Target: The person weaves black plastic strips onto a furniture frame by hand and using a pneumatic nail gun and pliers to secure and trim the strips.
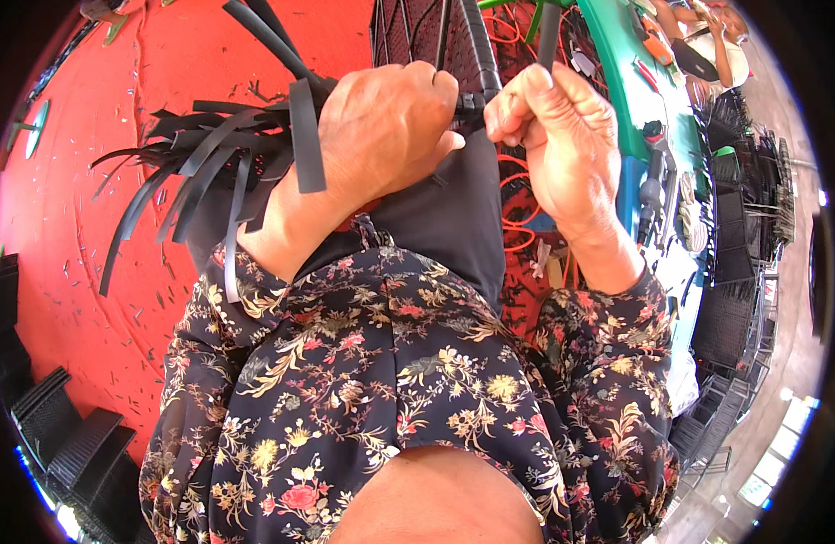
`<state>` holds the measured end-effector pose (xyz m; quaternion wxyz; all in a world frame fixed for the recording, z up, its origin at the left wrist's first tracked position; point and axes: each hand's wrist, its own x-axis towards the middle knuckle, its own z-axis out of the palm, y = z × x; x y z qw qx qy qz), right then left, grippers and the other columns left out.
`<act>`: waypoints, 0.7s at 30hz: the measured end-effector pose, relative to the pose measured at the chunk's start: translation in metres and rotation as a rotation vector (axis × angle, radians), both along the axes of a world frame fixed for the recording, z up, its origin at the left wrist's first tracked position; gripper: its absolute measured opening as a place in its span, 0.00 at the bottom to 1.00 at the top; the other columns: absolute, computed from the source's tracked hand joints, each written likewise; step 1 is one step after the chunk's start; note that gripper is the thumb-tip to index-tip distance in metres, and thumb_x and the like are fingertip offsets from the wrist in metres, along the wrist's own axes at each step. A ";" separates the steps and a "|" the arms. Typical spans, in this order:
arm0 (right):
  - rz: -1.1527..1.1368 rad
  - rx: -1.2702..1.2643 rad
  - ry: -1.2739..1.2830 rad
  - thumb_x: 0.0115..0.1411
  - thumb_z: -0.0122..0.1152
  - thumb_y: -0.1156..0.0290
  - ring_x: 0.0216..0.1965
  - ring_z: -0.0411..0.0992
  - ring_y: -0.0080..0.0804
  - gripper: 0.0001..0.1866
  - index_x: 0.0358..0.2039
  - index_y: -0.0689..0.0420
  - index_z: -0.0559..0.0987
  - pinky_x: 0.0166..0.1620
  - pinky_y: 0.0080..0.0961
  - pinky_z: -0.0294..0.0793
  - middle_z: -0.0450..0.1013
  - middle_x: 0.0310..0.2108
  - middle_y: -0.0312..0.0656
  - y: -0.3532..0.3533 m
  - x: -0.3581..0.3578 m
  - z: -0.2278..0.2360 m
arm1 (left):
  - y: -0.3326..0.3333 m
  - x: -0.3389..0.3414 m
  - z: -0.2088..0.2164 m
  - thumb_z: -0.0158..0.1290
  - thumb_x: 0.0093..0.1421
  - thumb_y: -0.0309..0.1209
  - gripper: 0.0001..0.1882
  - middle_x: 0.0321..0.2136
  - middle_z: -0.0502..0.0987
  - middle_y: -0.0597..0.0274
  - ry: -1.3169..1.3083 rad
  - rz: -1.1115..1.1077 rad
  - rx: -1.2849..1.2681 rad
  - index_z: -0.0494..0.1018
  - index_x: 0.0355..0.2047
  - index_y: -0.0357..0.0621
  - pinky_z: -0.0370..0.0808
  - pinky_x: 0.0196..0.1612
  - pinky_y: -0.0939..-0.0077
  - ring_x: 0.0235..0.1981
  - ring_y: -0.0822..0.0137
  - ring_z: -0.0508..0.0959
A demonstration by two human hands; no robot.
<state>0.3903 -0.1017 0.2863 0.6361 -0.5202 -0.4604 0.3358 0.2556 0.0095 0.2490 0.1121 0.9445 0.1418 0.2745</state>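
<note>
As L hand (386, 127) curls palm-down | hold hidden | R hand (567, 136), palm-in, grips dk strip (550, 38)

L hand (386, 127) curled, back up; R hand (567, 127) curled w/ thumb up; the 2 close tog, gap btwn.

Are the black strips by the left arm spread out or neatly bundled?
Spread out: the black strips fan beside the left hand, ends pointing different ways. Can't tell whether they're tied.

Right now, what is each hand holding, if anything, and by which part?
The right hand appears to pinch a black strip at its lower visible end. The left hand curls beside a black bar; its grip cannot be told.
</note>
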 end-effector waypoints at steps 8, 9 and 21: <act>0.072 -0.057 -0.058 0.68 0.50 0.64 0.24 0.64 0.28 0.18 0.22 0.60 0.68 0.31 0.22 0.63 0.64 0.20 0.37 0.002 0.002 0.018 | -0.001 0.003 -0.003 0.62 0.49 0.43 0.20 0.26 0.73 0.58 -0.005 0.036 0.085 0.69 0.30 0.42 0.73 0.32 0.60 0.31 0.53 0.77; 0.106 -0.055 -0.055 0.67 0.51 0.65 0.25 0.65 0.28 0.17 0.23 0.61 0.70 0.31 0.23 0.64 0.65 0.21 0.38 0.005 0.008 0.019 | 0.000 0.003 -0.005 0.61 0.50 0.44 0.19 0.26 0.72 0.58 -0.036 0.023 0.101 0.68 0.30 0.42 0.73 0.31 0.60 0.31 0.53 0.77; -0.003 -0.252 -0.067 0.66 0.50 0.64 0.17 0.67 0.24 0.18 0.21 0.60 0.71 0.20 0.20 0.64 0.68 0.16 0.37 0.053 0.025 0.025 | -0.005 0.005 0.001 0.59 0.53 0.35 0.12 0.24 0.71 0.56 -0.050 0.031 0.104 0.68 0.28 0.42 0.73 0.30 0.58 0.29 0.51 0.76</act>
